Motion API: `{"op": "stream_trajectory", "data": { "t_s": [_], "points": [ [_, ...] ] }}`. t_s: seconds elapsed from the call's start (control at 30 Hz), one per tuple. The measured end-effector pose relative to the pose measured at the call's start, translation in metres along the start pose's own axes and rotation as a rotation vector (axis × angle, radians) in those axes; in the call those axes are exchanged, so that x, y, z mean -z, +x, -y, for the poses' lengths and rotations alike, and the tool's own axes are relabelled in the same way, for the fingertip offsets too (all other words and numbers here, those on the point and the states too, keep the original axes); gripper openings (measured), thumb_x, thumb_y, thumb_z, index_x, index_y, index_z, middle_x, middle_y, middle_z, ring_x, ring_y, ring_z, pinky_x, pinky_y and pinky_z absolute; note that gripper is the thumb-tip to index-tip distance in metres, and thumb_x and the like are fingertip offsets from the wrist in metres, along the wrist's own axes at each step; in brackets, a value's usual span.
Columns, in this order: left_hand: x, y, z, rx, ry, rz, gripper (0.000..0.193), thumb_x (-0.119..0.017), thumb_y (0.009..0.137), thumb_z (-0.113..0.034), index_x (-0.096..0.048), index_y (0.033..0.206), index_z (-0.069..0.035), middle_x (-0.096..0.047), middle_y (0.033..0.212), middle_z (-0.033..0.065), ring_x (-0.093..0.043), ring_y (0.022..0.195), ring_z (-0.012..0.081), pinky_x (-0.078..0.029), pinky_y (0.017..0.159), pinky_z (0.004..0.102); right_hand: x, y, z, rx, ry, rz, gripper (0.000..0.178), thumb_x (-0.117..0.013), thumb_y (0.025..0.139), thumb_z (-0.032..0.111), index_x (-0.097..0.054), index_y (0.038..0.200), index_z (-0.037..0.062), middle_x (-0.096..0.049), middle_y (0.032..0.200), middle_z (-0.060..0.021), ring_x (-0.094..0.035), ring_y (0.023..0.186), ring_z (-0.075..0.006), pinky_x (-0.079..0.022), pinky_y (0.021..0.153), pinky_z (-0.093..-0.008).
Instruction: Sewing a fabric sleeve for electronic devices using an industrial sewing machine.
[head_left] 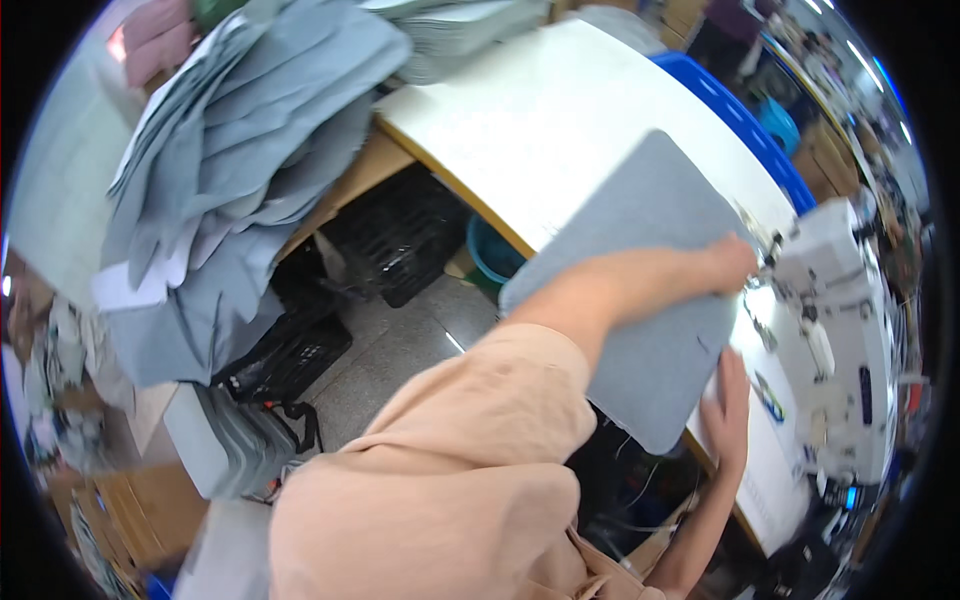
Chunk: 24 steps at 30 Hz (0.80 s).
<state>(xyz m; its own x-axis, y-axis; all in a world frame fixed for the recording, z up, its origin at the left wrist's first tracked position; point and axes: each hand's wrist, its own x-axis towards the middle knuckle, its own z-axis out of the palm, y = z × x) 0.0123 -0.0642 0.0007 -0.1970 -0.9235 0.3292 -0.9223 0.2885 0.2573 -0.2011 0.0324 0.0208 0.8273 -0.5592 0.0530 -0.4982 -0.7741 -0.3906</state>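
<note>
A grey fabric panel (640, 215) with rounded corners lies across the white table (500, 90), its near part reaching past the table's front edge. My left hand (735, 263), its arm stretched over the panel, is at the panel's right edge beside the white sewing machine (840, 260). The fingers look closed, but what they hold is hidden. My right hand (730, 410) rests on the tabletop by the panel's lower right edge, fingers stretched out. Small thread snips (770, 398) with a green and yellow handle lie on the table to its right.
Grey fabric pieces (250, 130) hang in a heap at the left, and a stack of grey panels (460, 40) stands behind. A blue plastic rim (740, 120) borders the table's far side. Below are black crates (400, 240), a teal bin (490, 250) and a grey padded stool (225, 440).
</note>
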Motion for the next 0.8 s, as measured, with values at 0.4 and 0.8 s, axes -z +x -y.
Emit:
{"op": "stream_trajectory", "data": {
  "t_s": [0.4, 0.8],
  "points": [
    [0.141, -0.194, 0.033, -0.063, -0.268, -0.414, 0.007, -0.056, 0.072, -0.008, -0.060, 0.074, -0.002, -0.059, 0.090, 0.0134, -0.055, 0.087, 0.0299, -0.043, 0.078, 0.0370, -0.029, 0.018, 0.070, 0.415, -0.261, -0.118, 0.047, -0.053, 0.069, 0.004, -0.045, 0.116, 0.0025, -0.038, 0.126, -0.0225, -0.032, 0.119, -0.0395, -0.022, 0.096, -0.0540],
    [0.442, -0.458, 0.143, 0.864, 0.861, -0.604, 0.024, -0.053, 0.076, -0.008, -0.059, 0.099, -0.003, -0.059, 0.098, 0.0154, -0.056, 0.089, 0.0310, -0.044, 0.079, 0.0353, -0.056, 0.213, -0.002, 0.019, -0.297, -0.623, 0.045, -0.039, 0.072, -0.007, -0.042, 0.116, -0.0027, -0.036, 0.124, -0.0242, -0.035, 0.115, -0.0383, -0.029, 0.098, -0.0405]
  ]
}}
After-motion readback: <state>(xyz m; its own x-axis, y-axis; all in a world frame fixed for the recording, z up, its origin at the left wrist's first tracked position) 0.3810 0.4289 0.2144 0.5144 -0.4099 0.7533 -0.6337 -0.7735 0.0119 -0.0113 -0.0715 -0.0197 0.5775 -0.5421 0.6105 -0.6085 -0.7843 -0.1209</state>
